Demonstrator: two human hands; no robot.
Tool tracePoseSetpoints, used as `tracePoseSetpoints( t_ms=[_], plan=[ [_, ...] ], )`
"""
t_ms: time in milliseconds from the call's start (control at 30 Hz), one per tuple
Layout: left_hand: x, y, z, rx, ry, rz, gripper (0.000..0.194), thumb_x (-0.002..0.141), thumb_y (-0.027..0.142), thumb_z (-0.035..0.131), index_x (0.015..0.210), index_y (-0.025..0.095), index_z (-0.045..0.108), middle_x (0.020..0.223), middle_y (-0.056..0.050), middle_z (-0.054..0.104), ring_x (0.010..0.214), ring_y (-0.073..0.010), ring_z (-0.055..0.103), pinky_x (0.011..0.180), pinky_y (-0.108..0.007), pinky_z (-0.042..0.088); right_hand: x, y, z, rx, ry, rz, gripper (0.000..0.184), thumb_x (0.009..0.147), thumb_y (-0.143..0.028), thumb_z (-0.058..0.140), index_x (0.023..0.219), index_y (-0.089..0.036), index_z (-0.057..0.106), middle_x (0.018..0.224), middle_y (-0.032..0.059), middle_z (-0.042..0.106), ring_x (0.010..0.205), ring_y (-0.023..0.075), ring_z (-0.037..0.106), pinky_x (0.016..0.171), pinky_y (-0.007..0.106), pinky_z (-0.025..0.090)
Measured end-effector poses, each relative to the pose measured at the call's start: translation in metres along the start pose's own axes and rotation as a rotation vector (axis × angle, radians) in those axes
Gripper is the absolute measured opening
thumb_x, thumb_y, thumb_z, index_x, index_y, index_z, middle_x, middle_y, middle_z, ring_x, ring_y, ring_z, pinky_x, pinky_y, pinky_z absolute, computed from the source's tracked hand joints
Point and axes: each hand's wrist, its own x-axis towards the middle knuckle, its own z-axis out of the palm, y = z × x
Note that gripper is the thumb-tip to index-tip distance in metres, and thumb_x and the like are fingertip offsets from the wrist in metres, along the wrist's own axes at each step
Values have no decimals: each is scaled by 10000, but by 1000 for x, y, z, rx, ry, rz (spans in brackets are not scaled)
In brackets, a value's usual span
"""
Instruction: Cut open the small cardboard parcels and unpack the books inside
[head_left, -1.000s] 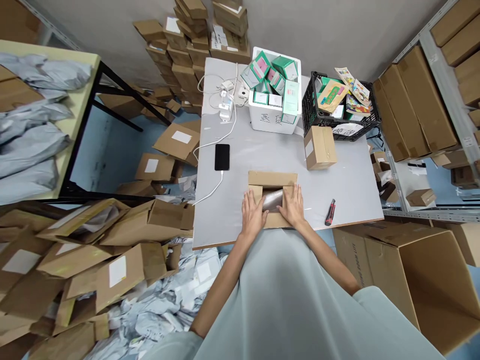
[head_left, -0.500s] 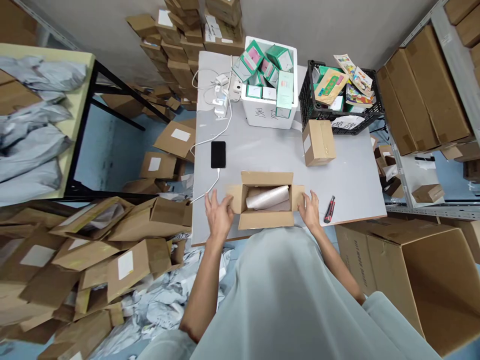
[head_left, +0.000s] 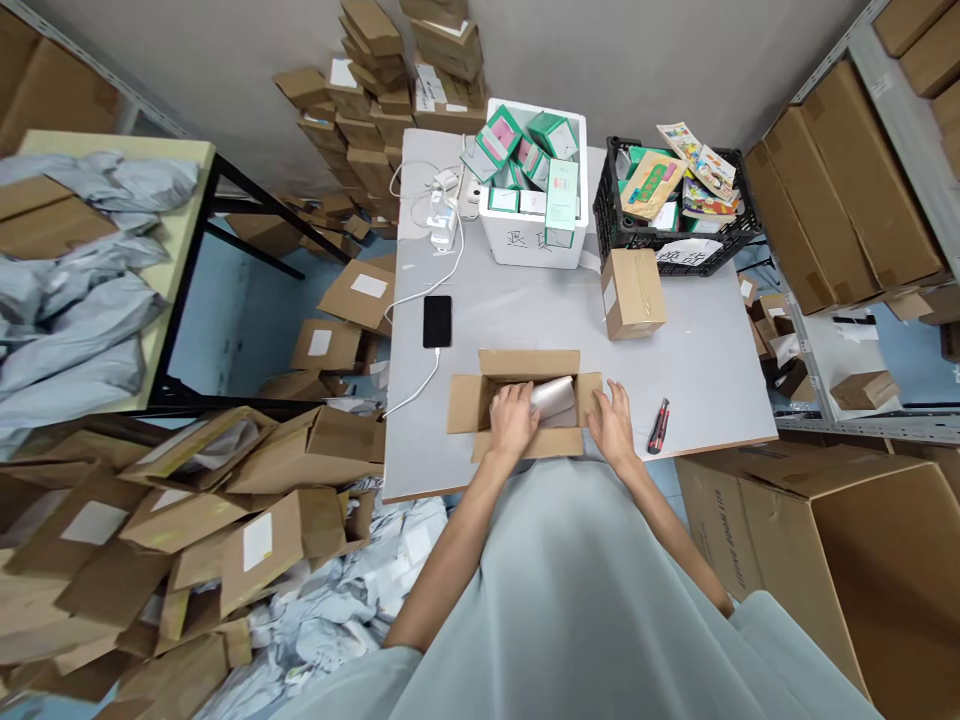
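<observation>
An open cardboard box [head_left: 529,442] sits at the table's front edge with its flaps folded outward. Inside lies a pale, plastic-wrapped roll-shaped item [head_left: 553,398]. My left hand [head_left: 514,418] reaches down into the box, its fingers curled over the left end of that item and hiding it. Beside the box's right flap [head_left: 588,396] is my right hand [head_left: 613,425], fingers spread and thumb near or touching the flap's edge. A red and black box cutter [head_left: 658,427] lies to the right of this hand.
A closed carton [head_left: 634,295] stands behind the box, near a black crate [head_left: 675,255] of books and a white bin [head_left: 534,240] of green boxes. A phone [head_left: 437,322] on a white cable lies left. Empty cartons [head_left: 262,550] crowd the floor; a large open carton [head_left: 757,530] stands right.
My left hand has left the left flap and moved right into the box, onto the wrapped item. My right hand stays by the right flap. The view has shifted slightly.
</observation>
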Motion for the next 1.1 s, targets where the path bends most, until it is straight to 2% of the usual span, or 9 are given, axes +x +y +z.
tracePoseSetpoints(
  t_ms=[67,167,267,367,567,667,767,933,1100],
  plan=[
    [17,9,13,131,-127,-13,488,909,201,708,1395,160,723,1443,-235,705,1406,-448,578,1200,-574,447,-2,-8,-5,29,16,-9,465,1059,-272,555,1500,-180,667,1765,202,416,1712,386,258,1360,695,327],
    [34,13,23,206,-219,-52,281,881,143,704,1142,166,807,1254,-234,787,1274,-418,687,1126,-515,501,-8,-17,-12,59,47,-11,453,1082,-312,531,1488,-178,680,1754,213,429,1703,388,276,1345,698,354],
    [39,15,23,220,-256,-95,169,875,98,683,947,172,816,1048,-224,819,1085,-393,767,1009,-464,545,-18,-19,-16,79,87,-6,438,1083,-336,541,1471,-197,692,1730,194,466,1689,384,307,1329,690,390],
    [33,17,14,215,-263,-116,149,934,155,674,967,191,815,1046,-200,828,1011,-373,787,905,-422,555,-27,-18,-20,100,114,8,415,1086,-356,549,1444,-224,712,1701,177,504,1673,379,342,1324,675,407],
    [2,18,-30,95,-130,-89,178,1002,286,642,1072,252,802,1171,-118,829,1092,-347,776,870,-377,545,-32,-21,-35,193,100,33,430,1085,-445,598,1440,-236,723,1637,178,590,1607,370,462,1319,644,426],
    [-12,22,-62,-124,60,-109,168,944,358,716,1041,266,819,1085,-66,843,1008,-333,784,839,-370,550,-23,-27,-37,302,60,34,486,1058,-503,653,1476,-260,704,1592,165,643,1527,348,569,1304,608,465],
    [-23,31,-96,-369,160,-200,291,876,495,791,1007,238,829,950,-45,840,868,-302,776,772,-363,565,-8,-32,-33,444,34,84,699,972,-606,759,1556,-241,641,1599,181,643,1512,365,594,1285,611,491],
    [-31,50,-137,-808,203,-330,603,700,689,922,1009,180,825,1010,-93,854,874,-292,779,732,-355,616,14,-40,-21,806,-101,194,1105,808,-751,872,1695,-227,472,1692,213,552,1593,379,526,1308,603,466],
    [-32,67,-145,-1091,131,-473,733,528,716,1027,935,154,791,955,-111,843,784,-244,763,680,-317,614,28,-53,-29,1079,-183,254,1220,728,-768,938,1737,-321,418,1757,129,495,1684,335,392,1407,557,294]
  ],
)
